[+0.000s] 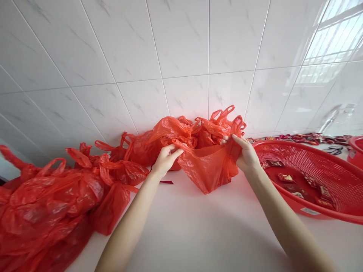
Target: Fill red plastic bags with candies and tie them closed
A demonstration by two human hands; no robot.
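Observation:
Between my two hands a thin red plastic bag (208, 168) hangs stretched by its top edge, its lower corner close to the white table. My left hand (166, 158) pinches the rim on one side between thumb and fingers. On the other side, my right hand (245, 153) is closed around the bag near a handle loop. Whatever the bag may contain does not show. Right behind it lie more crumpled red bags (170, 128), some with loops sticking up.
A large heap of red plastic bags (51, 204) covers the left side. On the right stands a red mesh basket (306, 155) with several wrapped packets (286, 177) inside. More small packets (300, 139) lie along the white tiled wall (184, 56). Another red basket (356, 149) shows at the right edge.

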